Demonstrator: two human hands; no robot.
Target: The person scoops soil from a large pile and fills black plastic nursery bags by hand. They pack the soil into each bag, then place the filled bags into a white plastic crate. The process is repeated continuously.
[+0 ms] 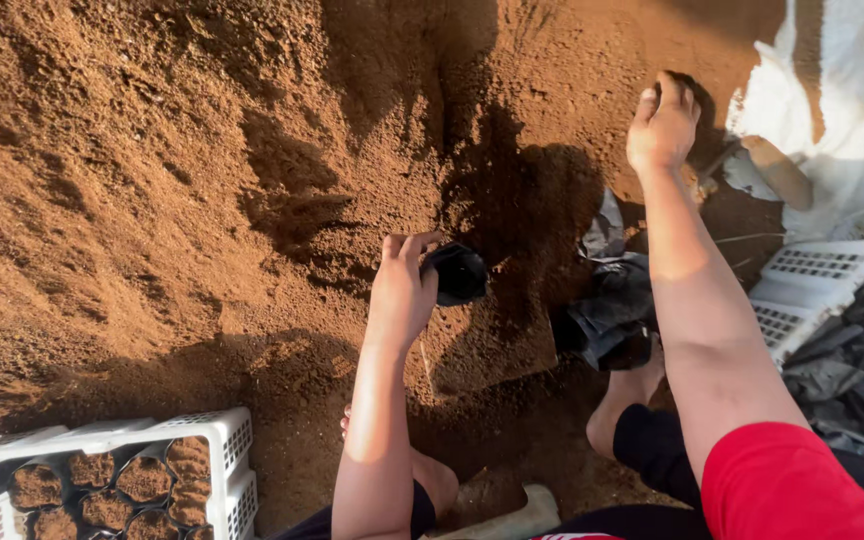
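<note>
My left hand (404,288) grips a small black plastic nursery bag (457,273), held open on its side against the slope of a big heap of reddish-brown soil (152,170). My right hand (663,125) is stretched out far to the upper right, fingers curled into the soil near the edge of the heap; what it holds, if anything, is hidden. A pile of empty black bags (612,315) lies between my two arms on the ground.
A white plastic crate (232,450) at the lower left holds several black bags filled with soil. Another white crate (812,285) lies at the right beside crumpled black plastic (857,380). A white sheet (842,100) covers the upper right corner. My knees are at the bottom.
</note>
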